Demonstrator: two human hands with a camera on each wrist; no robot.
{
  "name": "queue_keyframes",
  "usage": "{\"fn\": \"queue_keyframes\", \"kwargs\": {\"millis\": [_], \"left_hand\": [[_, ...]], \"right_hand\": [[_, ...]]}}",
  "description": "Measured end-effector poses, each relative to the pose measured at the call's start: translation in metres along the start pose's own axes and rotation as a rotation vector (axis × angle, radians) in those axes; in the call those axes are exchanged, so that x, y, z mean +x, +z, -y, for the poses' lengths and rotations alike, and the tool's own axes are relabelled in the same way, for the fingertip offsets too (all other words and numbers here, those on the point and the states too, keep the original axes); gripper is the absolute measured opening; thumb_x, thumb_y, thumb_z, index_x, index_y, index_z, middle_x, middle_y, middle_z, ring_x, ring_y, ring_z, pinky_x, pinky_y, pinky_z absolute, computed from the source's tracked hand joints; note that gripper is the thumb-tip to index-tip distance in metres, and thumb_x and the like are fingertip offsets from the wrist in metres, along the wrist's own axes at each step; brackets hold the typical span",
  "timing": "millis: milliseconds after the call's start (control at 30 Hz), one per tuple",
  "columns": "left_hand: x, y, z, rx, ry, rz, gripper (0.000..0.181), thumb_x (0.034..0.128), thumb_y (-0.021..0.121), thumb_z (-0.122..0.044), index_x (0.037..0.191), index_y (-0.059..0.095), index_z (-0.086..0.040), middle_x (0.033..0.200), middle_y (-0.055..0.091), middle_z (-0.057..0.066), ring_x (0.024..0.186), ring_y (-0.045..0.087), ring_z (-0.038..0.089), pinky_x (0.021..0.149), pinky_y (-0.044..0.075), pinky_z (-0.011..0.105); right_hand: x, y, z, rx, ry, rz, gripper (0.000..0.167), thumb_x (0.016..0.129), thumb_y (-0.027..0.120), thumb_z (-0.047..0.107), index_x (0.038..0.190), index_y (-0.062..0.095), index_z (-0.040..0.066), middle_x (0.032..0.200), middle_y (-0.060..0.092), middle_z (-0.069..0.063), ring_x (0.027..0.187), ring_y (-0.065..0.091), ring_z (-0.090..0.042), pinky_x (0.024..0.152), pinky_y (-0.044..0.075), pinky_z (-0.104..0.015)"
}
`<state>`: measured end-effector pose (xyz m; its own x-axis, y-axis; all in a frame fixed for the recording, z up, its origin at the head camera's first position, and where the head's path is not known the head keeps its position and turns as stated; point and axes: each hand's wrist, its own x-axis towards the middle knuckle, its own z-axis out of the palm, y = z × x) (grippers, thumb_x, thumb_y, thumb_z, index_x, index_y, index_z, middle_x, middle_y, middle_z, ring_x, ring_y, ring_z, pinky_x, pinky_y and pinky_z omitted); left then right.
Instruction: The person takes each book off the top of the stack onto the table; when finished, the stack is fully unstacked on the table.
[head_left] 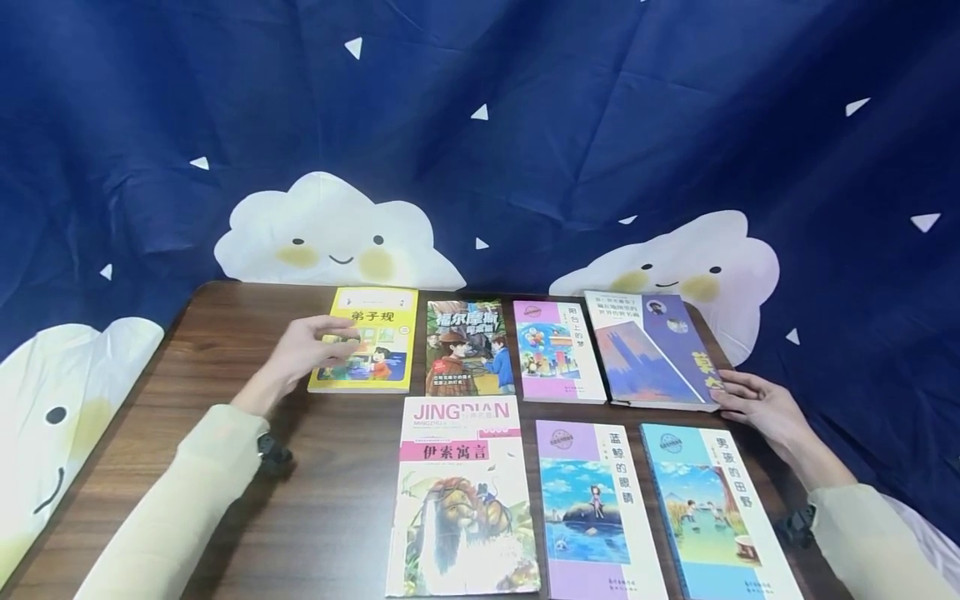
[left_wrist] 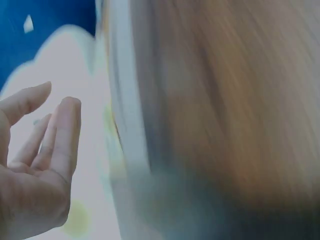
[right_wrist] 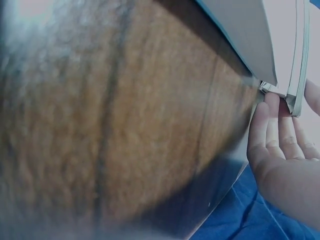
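Note:
In the head view, my left hand (head_left: 300,354) is over the left part of a yellow children's book (head_left: 367,367). The left wrist view shows that hand (left_wrist: 42,155) with extended fingers, a gap to the thumb and nothing held. At the back right, my right hand (head_left: 765,417) holds the lower right corner of a thick purple-and-white book (head_left: 637,367). Seen from the right wrist, the hand (right_wrist: 285,155) has its fingers on one side of that book's corner (right_wrist: 296,75) and its thumb, partly cut off, on the other.
Beside the yellow book lie a detective storybook (head_left: 468,350) and a pink-bordered book (head_left: 558,354). In front are a lion-cover book (head_left: 465,517), a purple-bordered book (head_left: 592,517) and a teal-bordered book (head_left: 712,517). A blue cloud-print cloth (head_left: 525,125) hangs behind the wooden table (head_left: 322,483).

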<state>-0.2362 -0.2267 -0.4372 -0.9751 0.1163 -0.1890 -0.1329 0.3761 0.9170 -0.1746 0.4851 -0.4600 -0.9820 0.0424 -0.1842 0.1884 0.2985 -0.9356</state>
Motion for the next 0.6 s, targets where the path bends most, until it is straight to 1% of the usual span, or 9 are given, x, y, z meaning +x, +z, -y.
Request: {"fn": "queue_keyframes", "kwargs": {"millis": [100,133,167,267,333,367,467,533,600], "left_hand": [[0.008,0.036,-0.016,-0.074,0.040,0.053,0.054,0.0971,0.075,-0.009,0.148,0.057,0.000,0.147,0.064,0.023,0.112,0.076,0.028,0.094,0.068,0.038],[0.011,0.050,-0.021,-0.118,0.053,0.079,0.053,0.0974,0.074,-0.007,0.147,0.057,0.001,0.146,0.064,0.024,0.114,0.076,0.031,0.094,0.068,0.040],[0.013,0.064,-0.026,-0.151,0.059,0.103,0.052,0.0980,0.073,-0.007,0.147,0.057,0.001,0.145,0.064,0.024,0.115,0.076,0.032,0.095,0.068,0.041],[0.017,0.108,-0.044,-0.290,0.052,0.171,0.049,0.0996,0.071,-0.005,0.146,0.057,0.003,0.143,0.065,0.027,0.118,0.074,0.038,0.096,0.067,0.047],[0.018,0.134,-0.056,-0.361,0.044,0.215,0.049,0.1004,0.070,-0.006,0.147,0.056,0.003,0.143,0.064,0.029,0.116,0.075,0.037,0.097,0.066,0.049],[0.018,0.147,-0.062,-0.379,0.037,0.231,0.049,0.1008,0.070,-0.008,0.147,0.056,0.002,0.142,0.064,0.028,0.115,0.076,0.036,0.097,0.067,0.048],[0.018,0.178,-0.078,-0.416,0.023,0.270,0.048,0.1005,0.072,-0.011,0.146,0.058,-0.001,0.140,0.066,0.027,0.109,0.078,0.033,0.095,0.068,0.047],[0.019,0.197,-0.087,-0.436,0.011,0.300,0.047,0.1004,0.073,-0.012,0.144,0.060,-0.002,0.140,0.067,0.027,0.110,0.077,0.035,0.095,0.068,0.047],[0.021,0.214,-0.095,-0.464,-0.003,0.324,0.045,0.0998,0.073,-0.011,0.142,0.062,-0.004,0.140,0.067,0.026,0.116,0.075,0.039,0.096,0.067,0.047]], "right_hand": [[0.000,0.000,0.000,-0.029,-0.007,-0.005,0.041,0.101,0.072,0.015,0.139,0.055,0.017,0.101,0.070,0.034,0.088,0.071,0.009,0.074,0.065,-0.015],[0.000,0.000,0.000,-0.032,-0.005,-0.007,0.042,0.101,0.072,0.015,0.139,0.054,0.016,0.101,0.069,0.034,0.088,0.071,0.009,0.074,0.065,-0.015],[0.000,0.000,0.000,-0.049,-0.007,-0.010,0.042,0.101,0.072,0.015,0.139,0.054,0.016,0.101,0.069,0.034,0.088,0.070,0.009,0.074,0.065,-0.015],[-0.001,-0.001,0.000,-0.042,-0.009,-0.013,0.041,0.101,0.072,0.014,0.138,0.055,0.017,0.100,0.069,0.031,0.088,0.070,0.008,0.074,0.065,-0.015],[-0.002,-0.001,0.000,-0.014,-0.010,-0.007,0.039,0.101,0.072,0.013,0.136,0.056,0.019,0.100,0.070,0.029,0.088,0.071,0.008,0.074,0.065,-0.015],[-0.002,-0.001,0.001,-0.002,-0.011,-0.004,0.038,0.101,0.072,0.012,0.135,0.056,0.020,0.100,0.071,0.029,0.088,0.071,0.007,0.075,0.065,-0.015],[-0.004,0.000,0.001,0.010,-0.013,0.004,0.037,0.101,0.072,0.011,0.134,0.057,0.022,0.101,0.071,0.028,0.089,0.071,0.007,0.075,0.065,-0.015],[-0.004,0.001,0.002,0.002,-0.013,0.003,0.037,0.101,0.072,0.012,0.134,0.058,0.022,0.101,0.071,0.028,0.089,0.071,0.008,0.075,0.065,-0.014],[-0.005,0.003,0.002,-0.004,-0.011,0.002,0.038,0.101,0.072,0.013,0.136,0.057,0.021,0.101,0.070,0.028,0.089,0.071,0.008,0.075,0.065,-0.014]]}}
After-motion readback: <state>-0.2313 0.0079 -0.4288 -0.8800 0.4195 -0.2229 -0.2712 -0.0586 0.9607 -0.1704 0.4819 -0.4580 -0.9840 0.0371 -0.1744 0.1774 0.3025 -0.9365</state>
